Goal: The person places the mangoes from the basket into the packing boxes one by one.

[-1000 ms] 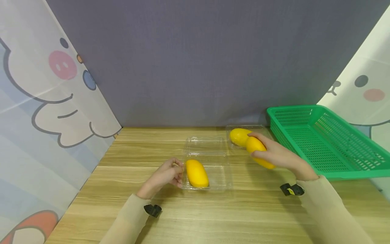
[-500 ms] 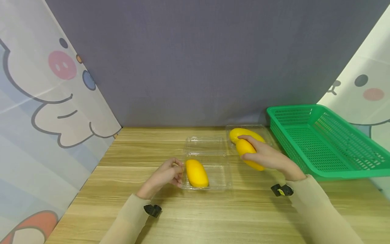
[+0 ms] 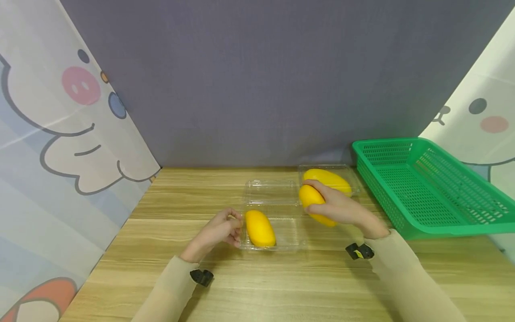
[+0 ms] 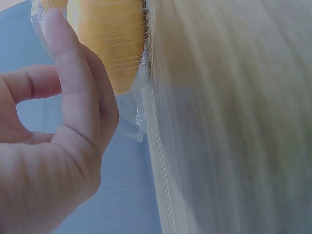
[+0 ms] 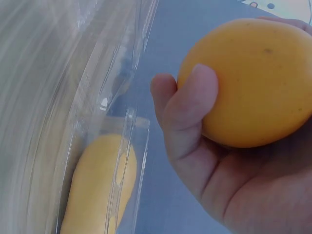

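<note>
In the head view my right hand [image 3: 338, 203] grips a yellow mango [image 3: 314, 201] above the table, near the right side of an open clear plastic box [image 3: 285, 230]. The right wrist view shows its fingers [image 5: 192, 97] curled round the mango [image 5: 248, 83]. A second mango [image 3: 260, 229] lies in the left part of the box's base. My left hand [image 3: 215, 232] is at the box's left edge, with its fingers [image 4: 73, 83] against the plastic in the left wrist view. Its thumb is partly hidden behind them.
Behind the right hand, another clear box [image 3: 346, 172] contains a mango [image 3: 327, 179]. A green slotted basket [image 3: 382, 188] stands at the right. The open box's lid [image 3: 270, 193] lies back towards the grey wall [image 3: 257, 89]. All rest on a wooden table [image 3: 181, 197].
My right hand has moved left with the mango, from in front of the far box towards the open box. The left hand has stayed where it was.
</note>
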A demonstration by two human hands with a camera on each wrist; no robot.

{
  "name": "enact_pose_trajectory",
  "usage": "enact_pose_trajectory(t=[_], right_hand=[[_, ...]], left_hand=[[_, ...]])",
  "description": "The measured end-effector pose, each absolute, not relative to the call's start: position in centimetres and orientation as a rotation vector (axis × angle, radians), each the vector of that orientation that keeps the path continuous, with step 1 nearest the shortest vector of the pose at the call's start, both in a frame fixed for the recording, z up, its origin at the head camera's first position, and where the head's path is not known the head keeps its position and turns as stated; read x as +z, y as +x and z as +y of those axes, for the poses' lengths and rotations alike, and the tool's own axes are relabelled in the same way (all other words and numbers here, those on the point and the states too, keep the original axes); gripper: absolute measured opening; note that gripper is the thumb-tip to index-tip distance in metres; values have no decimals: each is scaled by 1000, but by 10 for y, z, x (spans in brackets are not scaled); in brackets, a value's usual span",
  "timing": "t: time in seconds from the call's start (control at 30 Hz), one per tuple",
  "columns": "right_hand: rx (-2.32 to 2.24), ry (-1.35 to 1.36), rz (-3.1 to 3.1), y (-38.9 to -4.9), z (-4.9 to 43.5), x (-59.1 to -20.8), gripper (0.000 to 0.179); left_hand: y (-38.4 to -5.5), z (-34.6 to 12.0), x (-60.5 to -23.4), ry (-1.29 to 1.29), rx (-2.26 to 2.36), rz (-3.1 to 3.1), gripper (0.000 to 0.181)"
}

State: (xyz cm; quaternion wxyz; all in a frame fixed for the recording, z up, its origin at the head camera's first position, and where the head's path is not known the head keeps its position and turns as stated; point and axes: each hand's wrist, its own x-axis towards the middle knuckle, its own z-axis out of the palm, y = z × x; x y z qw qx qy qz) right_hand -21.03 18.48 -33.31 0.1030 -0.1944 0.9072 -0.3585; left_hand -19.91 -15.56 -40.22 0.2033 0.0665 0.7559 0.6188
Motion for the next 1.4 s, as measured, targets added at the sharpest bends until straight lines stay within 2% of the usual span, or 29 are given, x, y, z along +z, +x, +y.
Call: enact_pose_trajectory(t=[1.4], right_hand=[[-1120,-702,2630,-209,140,-350,76]], left_hand=[[-200,-156,-404,190,1727,2100,30]])
